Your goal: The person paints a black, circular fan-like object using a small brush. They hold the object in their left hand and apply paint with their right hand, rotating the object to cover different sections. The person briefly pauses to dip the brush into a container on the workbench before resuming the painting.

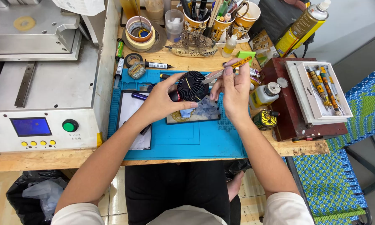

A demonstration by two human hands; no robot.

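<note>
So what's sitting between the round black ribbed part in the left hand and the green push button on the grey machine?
In the head view, between the round black ribbed part and the green push button lie the left hand and a white sheet on the blue mat.

Bright, even overhead light; soft short shadows fall beneath the blue mat (183, 141). Focus is sharp around it, with wide-angle bending toward the frame edges beyond it.

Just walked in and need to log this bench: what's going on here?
A person seated at a wooden bench holds a black ribbed round part in the left hand above a blue mat. The right hand holds tweezers, tips at the part, and an orange-handled tool. Under the hands lies a small tray with bits of plastic. A grey machine stands to the left.
</note>
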